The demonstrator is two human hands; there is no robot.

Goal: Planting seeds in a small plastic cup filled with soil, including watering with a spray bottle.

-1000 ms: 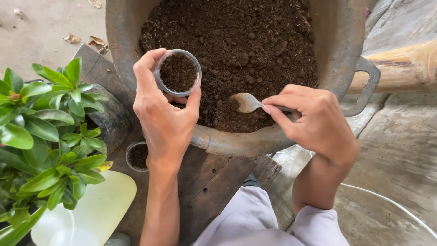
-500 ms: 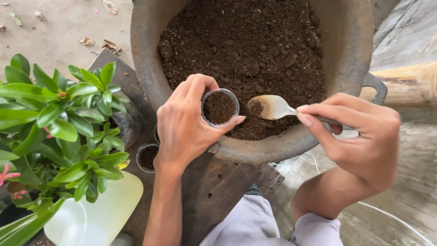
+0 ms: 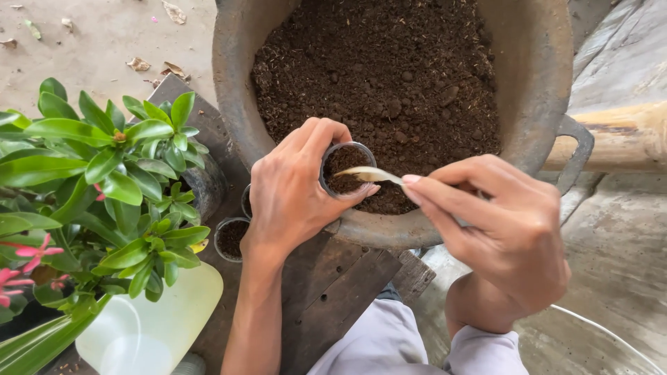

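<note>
Gripping a small clear cup (image 3: 345,169), the left hand (image 3: 295,191) is curled round its side, thumb and fingers closed on the wall. The cup is held tilted over the near rim of a large basin (image 3: 535,76), and dark soil (image 3: 389,62) is seen inside both. A spoon (image 3: 372,174) is pinched by its handle between the thumb and fingers of the right hand (image 3: 500,229), which is closed on it; the bowl of the spoon is laid across the mouth of the cup, touching the soil there. The basin is set on dark wooden boards (image 3: 333,285), its metal handle (image 3: 580,149) jutting out at the right. Two more small cups (image 3: 231,238) with soil are stood on the boards just beside the left wrist, near the basin's left side. A leafy plant (image 3: 104,180) with pink flowers is seen at the left edge, above a pale plastic jug (image 3: 146,326). A wooden beam (image 3: 618,139) is laid at the right.
</note>
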